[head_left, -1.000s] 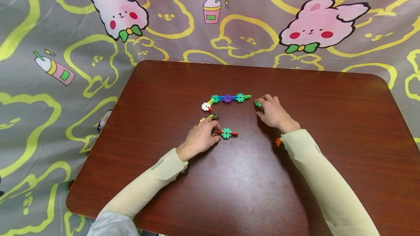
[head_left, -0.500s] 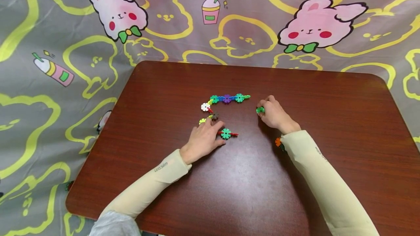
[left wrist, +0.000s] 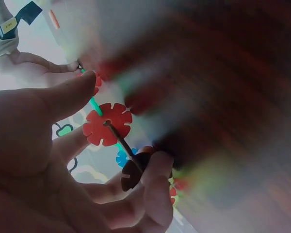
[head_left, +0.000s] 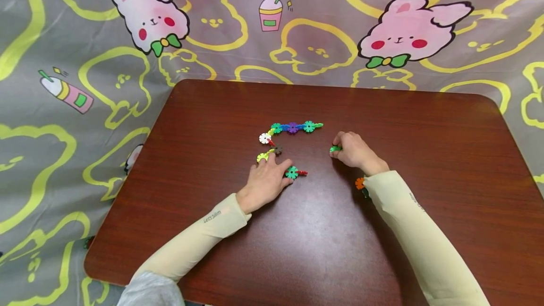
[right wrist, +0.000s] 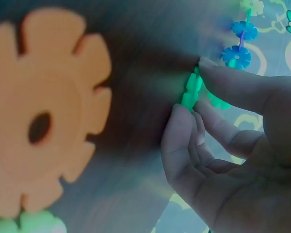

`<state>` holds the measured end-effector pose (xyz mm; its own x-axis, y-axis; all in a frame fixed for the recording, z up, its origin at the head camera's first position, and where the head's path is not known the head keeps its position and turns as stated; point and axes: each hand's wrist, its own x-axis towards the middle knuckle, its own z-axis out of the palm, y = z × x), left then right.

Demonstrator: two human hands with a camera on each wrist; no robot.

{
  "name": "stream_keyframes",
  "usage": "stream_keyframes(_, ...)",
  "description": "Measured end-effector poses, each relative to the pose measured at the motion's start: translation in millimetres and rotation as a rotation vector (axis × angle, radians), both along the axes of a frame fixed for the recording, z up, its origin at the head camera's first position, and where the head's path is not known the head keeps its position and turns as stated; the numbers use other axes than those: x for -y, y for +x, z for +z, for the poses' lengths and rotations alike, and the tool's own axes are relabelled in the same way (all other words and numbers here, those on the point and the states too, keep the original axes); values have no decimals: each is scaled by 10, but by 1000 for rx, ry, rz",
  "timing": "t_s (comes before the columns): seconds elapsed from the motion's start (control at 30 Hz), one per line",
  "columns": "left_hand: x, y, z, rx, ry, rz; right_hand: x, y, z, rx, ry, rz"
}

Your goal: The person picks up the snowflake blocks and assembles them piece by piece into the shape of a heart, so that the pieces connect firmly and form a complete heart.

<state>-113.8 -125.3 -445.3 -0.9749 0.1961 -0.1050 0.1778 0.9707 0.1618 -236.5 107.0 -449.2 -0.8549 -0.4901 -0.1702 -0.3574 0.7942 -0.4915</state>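
Observation:
A chain of interlocking snowflake discs curves across the table, with a white disc (head_left: 265,138), a purple disc (head_left: 292,127) and a teal disc (head_left: 292,172) among its pieces. My left hand (head_left: 264,183) lies spread over the lower stretch, thumb and index apart on either side beside the teal disc. In the left wrist view its fingers touch a dark brown disc (left wrist: 131,175), and the thumb reaches over a red disc (left wrist: 108,124). To the right of the chain, my right hand (head_left: 355,151) pinches a green snowflake disc (right wrist: 191,91) between thumb and fingertips, apart from the chain.
An orange disc (head_left: 360,183) with a green one behind it sits by the right cuff, large and close in the right wrist view. The brown wooden table (head_left: 446,155) meets a cartoon-printed curtain (head_left: 314,60) at the back and left.
My right hand has drawn slightly toward the body with the green disc, turning it on the way. The left hand's thumb and index have spread apart and shifted a little right along the chain.

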Motion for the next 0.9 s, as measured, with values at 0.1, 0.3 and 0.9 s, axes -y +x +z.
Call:
stream_keyframes(0.1,7,2,-6,-12,14,-2,4,11,2,8,-8,-3)
stream_keyframes(0.3,23,5,-19,-13,38,3,15,47,11,18,-20,-12)
stream_keyframes(0.9,42,3,-8,-16,57,-1,48,107,-18,13,-82,63)
